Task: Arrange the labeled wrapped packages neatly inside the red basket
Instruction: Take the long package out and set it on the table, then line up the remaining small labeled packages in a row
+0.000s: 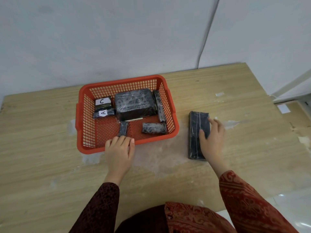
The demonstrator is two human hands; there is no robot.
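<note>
The red basket (170, 105) sits on the wooden table. Inside it lie a large black wrapped package (134, 103), a small one labeled C (103, 103), one labeled A (103, 113), a long thin package (159, 105) along the right wall, a short package (154, 128) near the front, and a narrow package (123, 128). My left hand (119, 148) rests on the basket's front rim, fingers curled at that narrow package's near end. My right hand (212, 140) lies on a long flat black package (195, 133) on the table to the basket's right, thumb and fingers spread over it.
A wall runs behind the table, with a white cable (206, 36) hanging down it. A white ledge (292, 93) sits at the far right. Small paper scraps (283, 108) lie on the table's right side. The table's near edge is by my body.
</note>
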